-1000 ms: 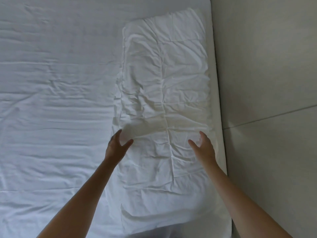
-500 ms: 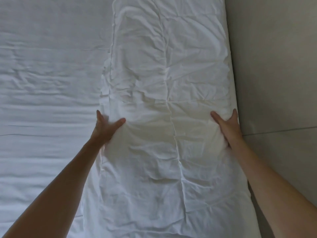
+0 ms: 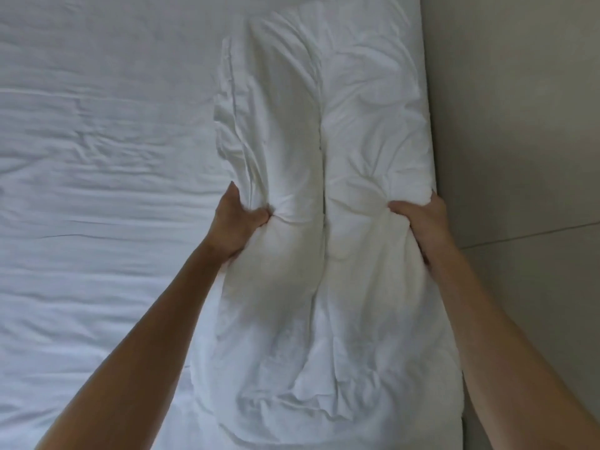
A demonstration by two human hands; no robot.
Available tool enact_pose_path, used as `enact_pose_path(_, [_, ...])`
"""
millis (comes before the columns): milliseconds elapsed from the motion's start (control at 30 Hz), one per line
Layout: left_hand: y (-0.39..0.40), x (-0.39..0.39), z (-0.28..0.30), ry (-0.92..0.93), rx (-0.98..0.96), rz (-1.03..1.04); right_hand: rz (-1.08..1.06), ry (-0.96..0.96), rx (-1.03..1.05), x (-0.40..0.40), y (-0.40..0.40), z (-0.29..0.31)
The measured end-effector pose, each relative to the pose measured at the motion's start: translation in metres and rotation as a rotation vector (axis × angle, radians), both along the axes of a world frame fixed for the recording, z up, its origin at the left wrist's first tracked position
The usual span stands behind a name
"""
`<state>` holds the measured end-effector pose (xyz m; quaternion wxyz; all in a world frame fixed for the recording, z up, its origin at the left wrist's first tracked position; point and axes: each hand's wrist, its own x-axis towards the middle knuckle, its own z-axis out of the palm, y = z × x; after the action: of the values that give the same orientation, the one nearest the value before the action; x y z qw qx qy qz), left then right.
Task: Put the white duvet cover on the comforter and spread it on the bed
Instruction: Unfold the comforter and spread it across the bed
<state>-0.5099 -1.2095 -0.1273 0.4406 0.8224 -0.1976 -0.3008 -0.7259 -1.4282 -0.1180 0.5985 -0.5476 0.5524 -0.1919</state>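
Both hands moved from flat on folded comforter point(image 3: 321, 190) to bunching its sides inward, pinching waist into it. Comforter lies along right edge of bed point(image 3: 97, 190), beside floor point(image 3: 519, 125). Risk: soft bulk slips from grasp, or far end slides off toward floor when lifted. Left hand point(image 3: 235, 222) clamps left side, right hand point(image 3: 418, 219) clamps right side; arms outstretched

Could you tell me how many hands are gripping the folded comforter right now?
2: the left hand grips the comforter's left edge, the right hand its right edge.
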Motion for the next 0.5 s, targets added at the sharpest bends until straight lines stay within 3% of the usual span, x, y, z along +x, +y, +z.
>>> enact_pose_path(267, [0.060, -0.030, 0.133, -0.078, -0.133, 0.111, 0.138, -0.095, -0.063, 0.017, 0.045, 0.112])
enact_pose_path(500, [0.115, -0.060, 0.226, -0.131, -0.273, 0.382, 0.388, -0.143, -0.172, 0.070, 0.062, 0.212])
